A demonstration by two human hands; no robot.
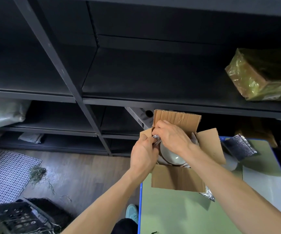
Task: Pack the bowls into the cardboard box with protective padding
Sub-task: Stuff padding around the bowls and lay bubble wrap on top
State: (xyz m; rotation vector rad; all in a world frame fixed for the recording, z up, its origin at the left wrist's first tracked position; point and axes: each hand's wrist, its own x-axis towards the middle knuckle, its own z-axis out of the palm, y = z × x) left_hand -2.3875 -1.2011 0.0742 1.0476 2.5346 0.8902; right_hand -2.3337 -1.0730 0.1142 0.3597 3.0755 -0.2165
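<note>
One round bowl [172, 156] (crinkly foil padding [156, 137])

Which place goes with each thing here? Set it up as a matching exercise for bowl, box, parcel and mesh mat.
Things:
1. bowl
2. box
3. parcel
4. mesh mat

Places:
A. on the floor
B. on the green table
C. inside the box
D. on a dark shelf

Pairs: 1-C, 2-B, 3-D, 4-A
</note>
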